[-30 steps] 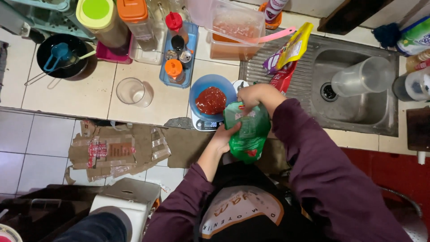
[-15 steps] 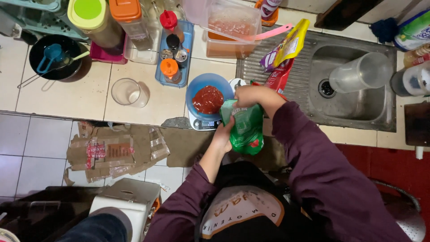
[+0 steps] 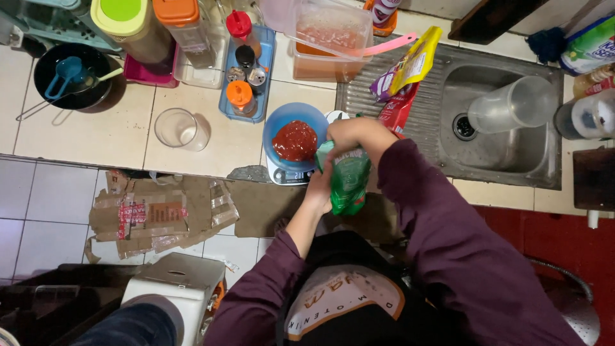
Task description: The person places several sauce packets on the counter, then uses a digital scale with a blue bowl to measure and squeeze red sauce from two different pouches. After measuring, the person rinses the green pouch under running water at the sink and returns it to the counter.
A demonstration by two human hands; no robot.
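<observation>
Both my hands hold a green sauce pouch (image 3: 349, 179) at the counter's front edge. My right hand (image 3: 352, 133) grips its top end, close to the rim of a blue bowl (image 3: 277, 125). My left hand (image 3: 318, 191) squeezes the pouch from the lower left side. The bowl contains a mound of red sauce (image 3: 295, 141) and sits on a small white kitchen scale (image 3: 282, 176).
A clear glass (image 3: 179, 129) stands left of the bowl. Behind it lie a blue tray of spice bottles (image 3: 242, 70), tall lidded containers (image 3: 128, 25) and a plastic tub (image 3: 330, 38). Sauce packets (image 3: 403, 80) lie beside the steel sink (image 3: 506, 128). Torn cardboard (image 3: 154, 214) covers the floor.
The pouch and both hands have shifted slightly left, closer to the bowl, and the red sauce mound in the bowl looks a little larger.
</observation>
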